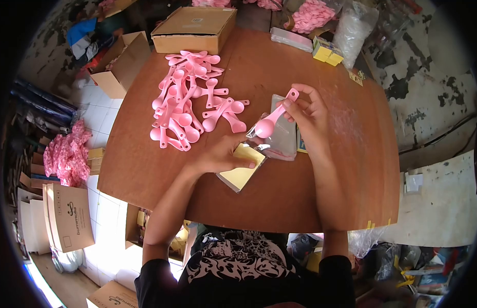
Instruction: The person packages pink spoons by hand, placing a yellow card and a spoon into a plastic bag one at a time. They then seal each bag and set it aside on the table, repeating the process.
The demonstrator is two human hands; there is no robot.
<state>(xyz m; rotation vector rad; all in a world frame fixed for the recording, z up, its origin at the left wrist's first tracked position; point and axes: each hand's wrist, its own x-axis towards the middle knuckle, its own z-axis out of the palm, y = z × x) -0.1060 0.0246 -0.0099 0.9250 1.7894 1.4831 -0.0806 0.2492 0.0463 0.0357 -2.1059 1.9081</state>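
1. Pink spoon, one: held in the right hand, centre of the frame; fingers pinched on the handle, bowl downward at the upper end of the packet. Whether the bowl is inside cannot be told.
2. Clear packet with yellow card, one: lower centre, gripped between thumb and fingers of the left hand.
3. Loose spoons, pink: well over a dozen, heaped left of centre on the brown bench; overlap prevents an exact count.
4. Clear plastic sleeves, one pile: centre, behind the spoon and partly covered by the right hand; number unclear.
5. Flat clear pack, one: upper right of centre, near the yellow boxes, apparently two.
6. Large clear bag, one: upper right, whitish contents indistinct.
7. Cardboard box, one: top centre, closed, just beyond the heap.
8. Open carton, one: upper left, flap out, contents unclear; a person is beside it.
9. Printed carton, one upright at left; pink bundle above it.
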